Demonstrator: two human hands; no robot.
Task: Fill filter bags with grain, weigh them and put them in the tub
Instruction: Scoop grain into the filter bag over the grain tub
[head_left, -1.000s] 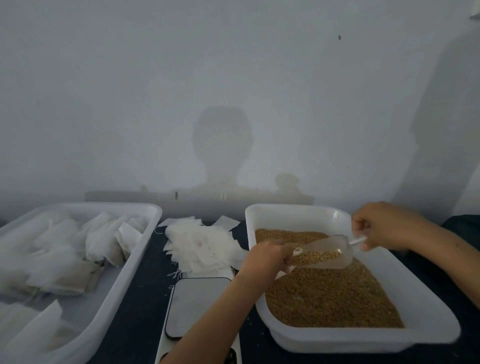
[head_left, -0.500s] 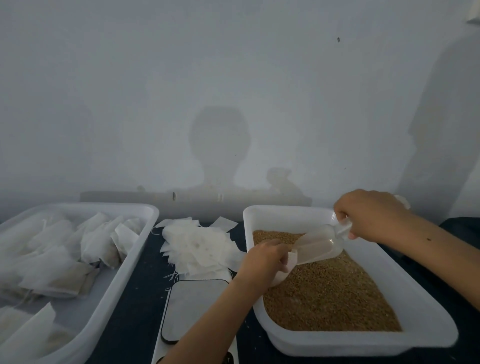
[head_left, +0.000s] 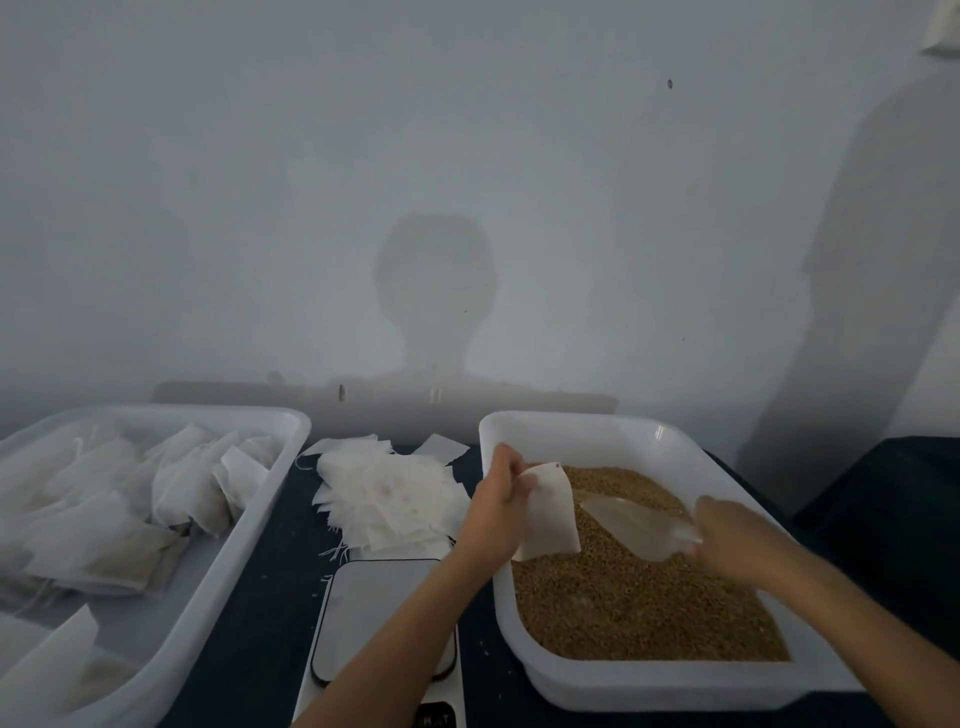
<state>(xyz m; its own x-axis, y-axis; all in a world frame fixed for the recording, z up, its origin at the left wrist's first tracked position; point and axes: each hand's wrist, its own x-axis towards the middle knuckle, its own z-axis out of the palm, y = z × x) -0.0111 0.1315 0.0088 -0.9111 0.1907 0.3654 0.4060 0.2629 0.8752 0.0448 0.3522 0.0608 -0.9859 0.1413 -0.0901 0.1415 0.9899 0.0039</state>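
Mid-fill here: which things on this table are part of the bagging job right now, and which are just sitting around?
In use:
left hand holding the filter bag
right hand holding the scoop
grain in its tray
scale
tub of filled bags
pile of empty bags

Lying about:
white object on the wall, top right
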